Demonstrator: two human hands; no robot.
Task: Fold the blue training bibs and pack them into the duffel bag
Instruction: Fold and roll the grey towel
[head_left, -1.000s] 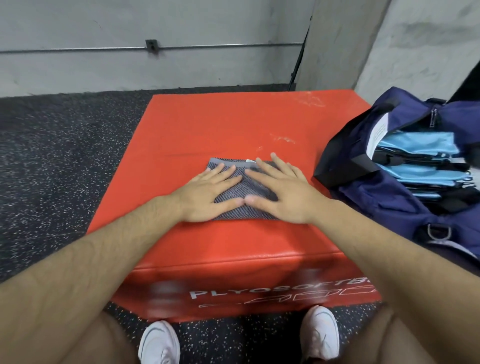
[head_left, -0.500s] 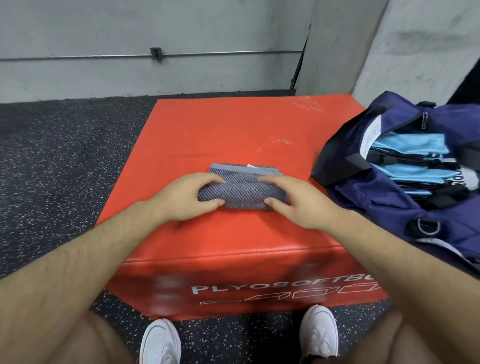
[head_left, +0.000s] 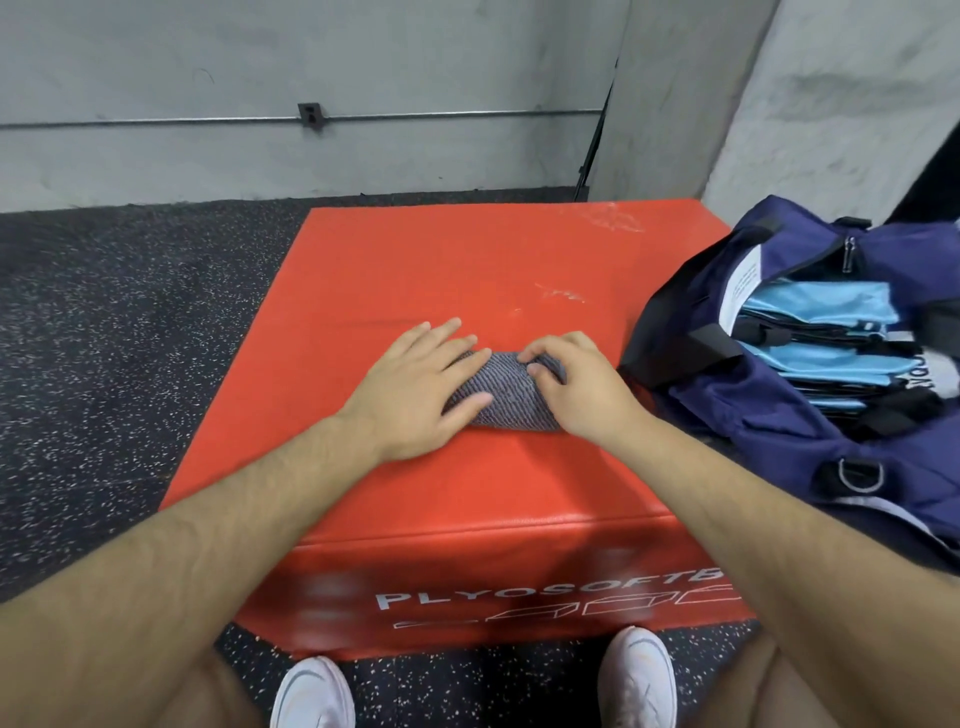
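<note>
Grey concrete wall (head_left: 260, 62) was noted at the far side, with dark speckled rubber floor (head_left: 130, 338) laid below it. A red foam plyo box (head_left: 467, 260) was set on that floor directly ahead of the person, with white lettering seen across its near face. A navy duffel bag (head_left: 769, 415) was found resting on the box's right edge, its top unzipped and gaping toward the camera. A stack of light blue bibs (head_left: 821, 301) was seen packed inside it, layered flat. The left hand (head_left: 415, 384) was laid flat on the box top, fingers straight and spread, pressed over the left part of a folded bib (head_left: 504, 395). The right hand (head_left: 576, 384) was placed on the bib's right part, fingers curled and gripping the cloth at its far edge. The folded bib, grey-blue mesh, was kept between the two hands, near the middle of the box top and well apart from the bag. Two white shoes (head_left: 311, 691) were noted on the floor at the box's near face. A metal D-ring (head_left: 860, 475) was observed on the bag's near side. A small junction box (head_left: 310, 113) was fixed to the wall on a thin conduit (head_left: 156, 122).
</note>
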